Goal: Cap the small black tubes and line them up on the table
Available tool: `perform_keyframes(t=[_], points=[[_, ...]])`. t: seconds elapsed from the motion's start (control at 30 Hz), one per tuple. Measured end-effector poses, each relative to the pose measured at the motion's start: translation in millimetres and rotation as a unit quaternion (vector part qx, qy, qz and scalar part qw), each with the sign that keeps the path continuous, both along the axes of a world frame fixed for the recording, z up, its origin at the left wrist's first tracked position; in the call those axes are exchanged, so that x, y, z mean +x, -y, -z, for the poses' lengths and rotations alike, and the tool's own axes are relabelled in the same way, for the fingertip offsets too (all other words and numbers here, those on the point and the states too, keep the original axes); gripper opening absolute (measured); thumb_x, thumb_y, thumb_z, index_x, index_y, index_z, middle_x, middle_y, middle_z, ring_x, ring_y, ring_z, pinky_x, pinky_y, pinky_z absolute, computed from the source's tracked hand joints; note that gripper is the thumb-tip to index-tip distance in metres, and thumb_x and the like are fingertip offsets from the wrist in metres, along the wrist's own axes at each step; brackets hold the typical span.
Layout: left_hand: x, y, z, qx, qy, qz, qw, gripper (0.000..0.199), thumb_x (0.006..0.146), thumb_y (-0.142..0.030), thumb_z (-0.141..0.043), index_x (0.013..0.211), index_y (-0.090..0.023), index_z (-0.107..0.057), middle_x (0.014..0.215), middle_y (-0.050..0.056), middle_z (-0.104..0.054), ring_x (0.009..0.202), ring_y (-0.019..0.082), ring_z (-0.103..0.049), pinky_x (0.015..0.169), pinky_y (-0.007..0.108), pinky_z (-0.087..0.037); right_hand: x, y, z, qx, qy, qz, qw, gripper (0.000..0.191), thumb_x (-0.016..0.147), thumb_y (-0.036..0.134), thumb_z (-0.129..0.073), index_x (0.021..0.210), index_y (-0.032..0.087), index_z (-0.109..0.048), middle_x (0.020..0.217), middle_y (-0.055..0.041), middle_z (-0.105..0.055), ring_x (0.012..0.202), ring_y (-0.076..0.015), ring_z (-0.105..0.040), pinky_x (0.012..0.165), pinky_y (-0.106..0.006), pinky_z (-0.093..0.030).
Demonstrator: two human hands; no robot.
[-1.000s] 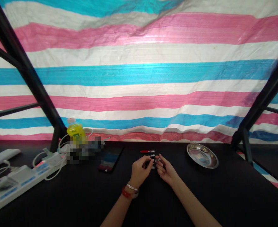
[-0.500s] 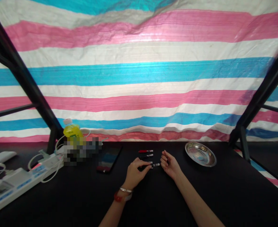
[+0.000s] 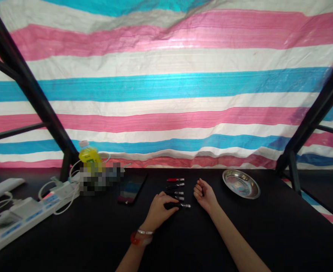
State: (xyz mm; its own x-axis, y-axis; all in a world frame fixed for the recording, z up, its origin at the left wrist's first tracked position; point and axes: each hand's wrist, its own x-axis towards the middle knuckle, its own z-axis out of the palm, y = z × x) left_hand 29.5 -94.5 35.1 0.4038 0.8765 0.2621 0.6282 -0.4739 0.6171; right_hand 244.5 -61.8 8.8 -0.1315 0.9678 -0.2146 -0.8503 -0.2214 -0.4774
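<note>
My left hand [image 3: 158, 211] has thumb and fingers closed on a slim black stick with a silver end [image 3: 185, 206], which points right, at or just above the table. Above it, several similar sticks lie in a column with silver ends to the right: a red stick [image 3: 174, 179] at the top, then black sticks [image 3: 174, 186]. The nearest ones are partly covered by my left fingers. Palm up with fingers curled, my right hand [image 3: 205, 195] rests right of the column; I see nothing in it. What kind of sticks these are I cannot make out.
A round metal dish [image 3: 255, 192] stands at the right. Left of the sticks lies a dark phone [image 3: 132, 189]. Further left are a white power strip [image 3: 10, 234] with plugs and cables, and a yellow bottle [image 3: 89, 156]. Black frame bars [image 3: 38, 102] rise on both sides.
My left hand has moved slightly toward me with the black stick, uncovering more of the sticks above it. My right hand stays nearly where it was, still curled.
</note>
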Motion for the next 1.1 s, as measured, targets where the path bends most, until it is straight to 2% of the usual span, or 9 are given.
perform_keyframes(t=[0.17, 0.33, 0.5, 0.67, 0.87, 1.1], points=[[0.5, 1.0, -3.1, 0.017, -0.016, -0.011, 1.0, 0.02, 0.067, -0.026, -0.07, 0.087, -0.027, -0.073, 0.089, 0.001, -0.073, 0.087, 0.022, -0.059, 0.079, 0.036, -0.041, -2.4, 0.7, 1.0, -0.031, -0.001, 0.041, 0.999, 0.009, 0.076, 0.022, -0.054, 0.075, 0.015, -0.059, 0.047, 0.0057, -0.044, 0.034, -0.0047, -0.03, 0.032, -0.016, -0.022], [0.4, 2.5, -4.2, 0.029, -0.023, -0.022, 0.999, 0.018, 0.07, -0.026, -0.067, 0.087, -0.026, -0.072, 0.091, 0.001, -0.073, 0.088, 0.021, -0.059, 0.08, 0.037, -0.04, -5.0, -1.3, 6.7, -0.061, 0.029, 0.081, 0.994, 0.014, 0.071, 0.011, -0.052, 0.081, 0.014, -0.062, 0.051, 0.0023, -0.053, 0.037, -0.0059, -0.039, 0.036, -0.017, -0.03], [0.4, 2.3, -2.8, 0.042, -0.022, -0.018, 0.999, 0.016, 0.072, -0.025, -0.064, 0.087, -0.026, -0.071, 0.091, 0.002, -0.073, 0.087, 0.021, -0.06, 0.079, 0.036, -0.041, -8.1, -5.1, 18.2, -0.022, 0.085, 0.1, 0.991, 0.008, 0.069, 0.014, -0.058, 0.076, 0.017, -0.06, 0.052, 0.0013, -0.057, 0.039, -0.0075, -0.044, 0.039, -0.02, -0.034], [-0.2, 1.3, 0.8, 0.057, -0.003, -0.016, 0.998, 0.015, 0.073, -0.023, -0.064, 0.085, -0.025, -0.071, 0.09, 0.001, -0.072, 0.086, 0.021, -0.06, 0.078, 0.036, -0.041, -12.5, -6.3, 25.7, -0.004, 0.107, 0.139, 0.984, 0.009, 0.068, 0.02, -0.064, 0.076, 0.019, -0.059, 0.052, 0.0014, -0.059, 0.036, -0.0074, -0.043, 0.035, -0.02, -0.03], [0.2, 2.0, 0.4, 0.063, 0.002, -0.022, 0.998, 0.015, 0.069, -0.021, -0.067, 0.084, -0.025, -0.07, 0.088, 0.0, -0.071, 0.086, 0.02, -0.061, 0.079, 0.035, -0.041, -18.2, -3.1, 22.5, 0.03, 0.134, 0.155, 0.978, 0.018, 0.068, 0.032, -0.067, 0.077, 0.019, -0.057, 0.049, 0.0042, -0.055, 0.029, -0.0035, -0.032, 0.03, -0.017, -0.016], [0.7, 3.3, -0.7, 0.065, -0.013, -0.022, 0.998, 0.015, 0.07, -0.023, -0.067, 0.084, -0.023, -0.069, 0.089, 0.002, -0.07, 0.087, 0.021, -0.06, 0.084, 0.038, -0.042, -25.5, 6.4, 6.8, 0.035, 0.198, 0.143, 0.969, 0.031, 0.064, 0.045, -0.069, 0.076, 0.019, -0.057, 0.038, 0.0137, -0.032, 0.026, -0.001, -0.018, 0.03, -0.014, -0.008]])
